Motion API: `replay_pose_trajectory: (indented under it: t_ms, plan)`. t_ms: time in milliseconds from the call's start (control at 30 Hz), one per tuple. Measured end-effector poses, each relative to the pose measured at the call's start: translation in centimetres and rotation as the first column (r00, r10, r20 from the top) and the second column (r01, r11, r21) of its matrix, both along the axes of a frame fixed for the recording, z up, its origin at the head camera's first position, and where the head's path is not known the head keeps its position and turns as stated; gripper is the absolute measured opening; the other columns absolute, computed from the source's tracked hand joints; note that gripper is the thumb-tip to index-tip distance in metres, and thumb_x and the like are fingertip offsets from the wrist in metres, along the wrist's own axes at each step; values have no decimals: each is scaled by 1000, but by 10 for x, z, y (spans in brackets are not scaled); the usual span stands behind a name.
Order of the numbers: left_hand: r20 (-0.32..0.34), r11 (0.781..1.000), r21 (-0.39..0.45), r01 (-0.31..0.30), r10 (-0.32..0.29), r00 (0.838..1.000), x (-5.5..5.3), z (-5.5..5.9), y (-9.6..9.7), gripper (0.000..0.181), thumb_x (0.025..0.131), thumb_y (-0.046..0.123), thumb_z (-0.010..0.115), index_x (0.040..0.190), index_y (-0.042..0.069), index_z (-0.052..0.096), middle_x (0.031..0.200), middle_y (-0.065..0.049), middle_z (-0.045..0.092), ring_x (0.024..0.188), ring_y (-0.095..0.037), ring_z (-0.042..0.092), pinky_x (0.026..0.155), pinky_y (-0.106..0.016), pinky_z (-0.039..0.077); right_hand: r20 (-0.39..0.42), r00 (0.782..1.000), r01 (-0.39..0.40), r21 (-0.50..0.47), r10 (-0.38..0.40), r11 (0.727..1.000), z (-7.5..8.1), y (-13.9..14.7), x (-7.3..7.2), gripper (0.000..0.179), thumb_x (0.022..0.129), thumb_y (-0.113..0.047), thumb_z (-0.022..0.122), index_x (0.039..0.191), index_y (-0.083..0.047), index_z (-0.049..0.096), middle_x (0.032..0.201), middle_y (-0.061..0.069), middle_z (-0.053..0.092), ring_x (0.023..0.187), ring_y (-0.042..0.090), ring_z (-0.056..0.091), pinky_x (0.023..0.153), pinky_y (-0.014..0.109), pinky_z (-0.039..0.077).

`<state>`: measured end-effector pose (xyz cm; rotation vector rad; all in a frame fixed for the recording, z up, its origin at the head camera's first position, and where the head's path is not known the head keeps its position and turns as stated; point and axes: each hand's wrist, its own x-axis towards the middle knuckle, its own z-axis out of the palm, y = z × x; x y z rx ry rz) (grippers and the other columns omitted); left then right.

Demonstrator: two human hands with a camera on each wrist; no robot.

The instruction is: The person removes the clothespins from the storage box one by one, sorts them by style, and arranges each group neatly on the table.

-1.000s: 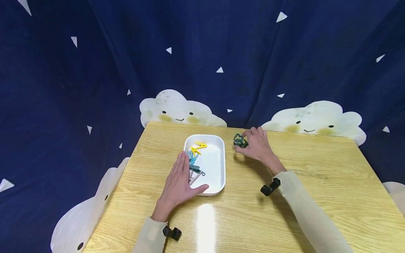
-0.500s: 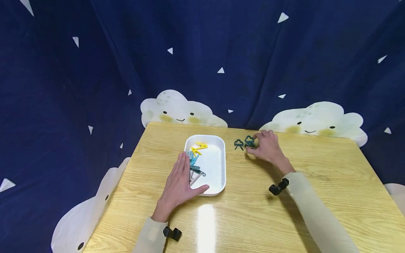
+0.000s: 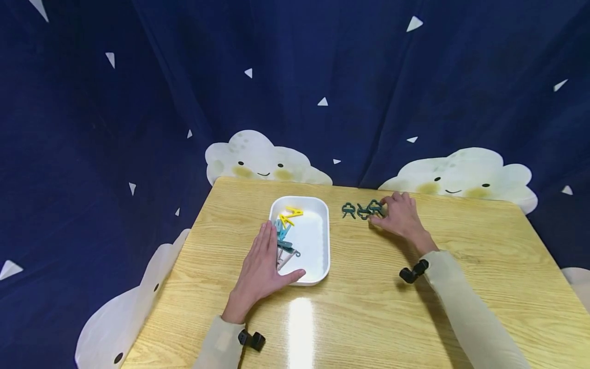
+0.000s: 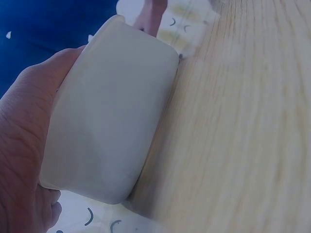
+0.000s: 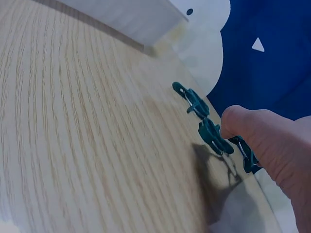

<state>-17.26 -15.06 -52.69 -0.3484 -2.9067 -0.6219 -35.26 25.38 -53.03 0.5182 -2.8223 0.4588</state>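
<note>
Head view: right hand (image 3: 402, 216), grip pinching the rightmost green clip (image 3: 375, 208) near the far edge of the worktop (image 3: 382, 318), two more clips (image 3: 349, 210) left of it; left hand (image 3: 261, 261), grip spread along the left side of the tray (image 3: 315, 236); pegs (image 3: 283, 245) inside.

Navy cloud-print curtain (image 3: 295, 61); light glare (image 3: 300, 333) on table (image 3: 369, 312).
</note>
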Motion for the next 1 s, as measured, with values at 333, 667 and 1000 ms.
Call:
replay_pose_trajectory:
  t_ms: [333, 667, 1000]
  plan:
    - [17, 1000, 3, -2, 1, 1000, -1, 2, 1, 136, 78, 95, 50, 167, 0, 9, 176, -10, -5, 162, -22, -4, 131, -40, 12, 25, 999, 34, 23, -35, 999, -6, 10, 1, 65, 79, -51, 78, 110, 5, 70, 109, 25, 61, 102, 46, 46, 86, 59, 35]
    - [17, 1000, -2, -2, 2, 1000, 1, 1, 1, 137, 78, 96, 49, 167, 0, 8, 176, -12, -2, 162, -22, -4, 131, -40, 11, 69, 996, 57, 53, -60, 997, -12, 12, 1, 68, 83, -55, 74, 113, 5, 70, 113, 25, 61, 104, 46, 45, 86, 58, 35]
    - [19, 1000, 1, -4, 4, 1000, 1, 2, 2, 137, 77, 96, 49, 167, 1, 8, 176, -13, -1, 162, -22, -4, 131, -40, 11, 80, 994, 68, 28, -70, 997, -17, 14, 1, 66, 85, -55, 73, 112, 5, 70, 112, 23, 61, 105, 45, 46, 84, 58, 34]
